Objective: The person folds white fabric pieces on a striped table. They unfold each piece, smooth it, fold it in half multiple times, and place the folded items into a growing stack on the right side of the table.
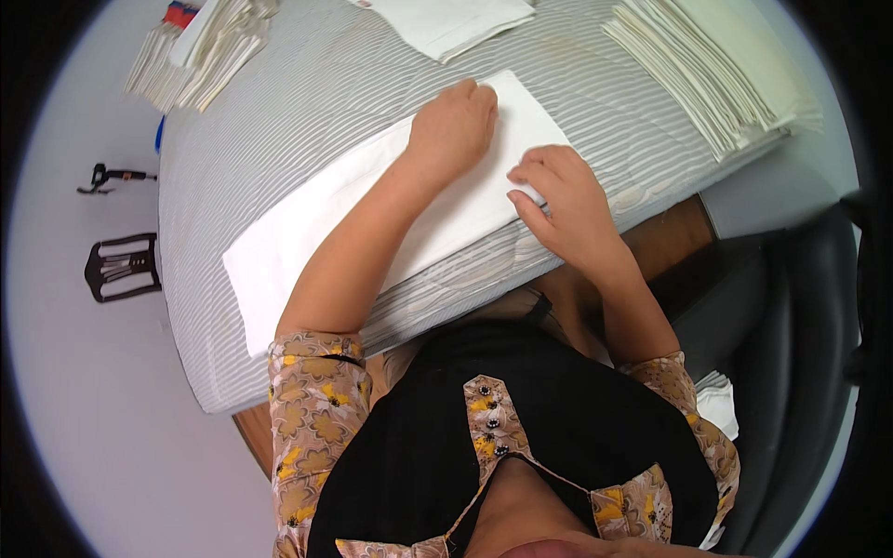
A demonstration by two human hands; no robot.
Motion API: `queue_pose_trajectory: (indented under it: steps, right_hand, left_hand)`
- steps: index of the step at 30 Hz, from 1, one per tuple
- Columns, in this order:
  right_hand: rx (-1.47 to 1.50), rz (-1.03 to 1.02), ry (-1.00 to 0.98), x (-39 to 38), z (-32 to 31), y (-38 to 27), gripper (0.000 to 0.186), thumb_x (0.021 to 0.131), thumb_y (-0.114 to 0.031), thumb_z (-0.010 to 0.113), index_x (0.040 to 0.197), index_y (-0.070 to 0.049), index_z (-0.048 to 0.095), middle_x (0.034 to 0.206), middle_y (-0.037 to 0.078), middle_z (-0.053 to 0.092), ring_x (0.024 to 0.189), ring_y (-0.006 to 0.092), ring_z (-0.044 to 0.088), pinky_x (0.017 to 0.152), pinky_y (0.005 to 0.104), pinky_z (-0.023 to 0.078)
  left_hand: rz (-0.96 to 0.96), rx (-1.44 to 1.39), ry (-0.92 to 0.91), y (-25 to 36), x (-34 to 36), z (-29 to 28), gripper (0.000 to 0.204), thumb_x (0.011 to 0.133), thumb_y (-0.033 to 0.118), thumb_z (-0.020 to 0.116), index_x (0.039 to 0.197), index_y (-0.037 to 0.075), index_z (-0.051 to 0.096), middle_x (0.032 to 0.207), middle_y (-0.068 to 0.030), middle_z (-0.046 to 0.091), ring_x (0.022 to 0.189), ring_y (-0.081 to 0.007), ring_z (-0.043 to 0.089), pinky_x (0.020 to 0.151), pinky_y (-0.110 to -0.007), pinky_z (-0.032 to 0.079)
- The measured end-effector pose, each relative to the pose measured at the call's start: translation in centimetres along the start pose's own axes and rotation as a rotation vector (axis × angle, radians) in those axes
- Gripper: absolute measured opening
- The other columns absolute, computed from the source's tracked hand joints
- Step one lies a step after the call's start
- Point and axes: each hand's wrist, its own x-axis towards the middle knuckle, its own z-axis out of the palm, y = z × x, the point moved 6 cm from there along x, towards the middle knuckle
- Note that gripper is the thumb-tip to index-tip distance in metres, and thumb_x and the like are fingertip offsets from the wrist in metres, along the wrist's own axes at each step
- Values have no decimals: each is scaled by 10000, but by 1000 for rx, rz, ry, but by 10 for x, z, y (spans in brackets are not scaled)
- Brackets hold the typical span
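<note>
A long white folded cloth [316,232] lies slantwise across a striped mattress [307,121]. My left hand [454,130] rests on its far right part, the fingers curled down against the fabric. What may be under those fingertips is hidden. My left forearm passes over the middle of the cloth. At the near right corner, my right hand [566,205] is closed, thumb toward bent fingers. A white bit shows between them and looks like the cloth's edge.
Stacks of folded white cloths [693,79] stand at the far right, with another stack [200,60] at the far left. One more white cloth [446,23] lies at the far edge. A dark chair [124,268] is on the left; black seating [791,307] stands at right.
</note>
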Motion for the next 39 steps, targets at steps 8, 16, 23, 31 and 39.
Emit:
queue_pose_trajectory:
  steps: [8,16,23,31,39]
  right_hand:
    - [-65,66,-142,13,21,82,277,817,-306,801,897,-68,684,954,99,618,900,295,556,807,431,445]
    - [52,-213,-452,85,133,58,675,932,-500,651,1404,-26,563,1498,223,488,1468,396,346,1201,563,247]
    - [-234,-170,-661,78,188,55,827,987,-656,444,1584,-92,342,1677,156,223,1578,312,84,1231,626,41]
    - [-203,-362,-591,89,212,23,888,954,-723,438,1616,-154,274,1692,140,174,1576,357,33,1209,675,17]
    - [-199,-280,-705,101,244,31,961,938,-759,423,1613,-95,256,1692,151,162,1581,303,54,1237,618,29]
  left_hand:
    - [-241,125,-197,-54,-65,0,367,975,290,613,1281,90,636,1378,-144,548,1315,-299,467,1105,-456,351]
    - [-321,303,-143,-98,-97,12,599,1037,522,446,1536,190,458,1647,-137,312,1548,-359,190,1240,-569,91]
    - [-471,398,-127,-134,-139,-1,646,1033,588,397,1566,224,413,1676,-130,249,1567,-349,131,1235,-603,36]
    - [-552,316,115,-181,-202,-37,657,1030,516,482,1516,75,465,1636,-188,320,1542,-348,232,1247,-521,139]
    - [-641,441,174,-206,-233,-52,540,1052,401,478,1495,90,499,1610,-137,391,1507,-334,319,1227,-507,222]
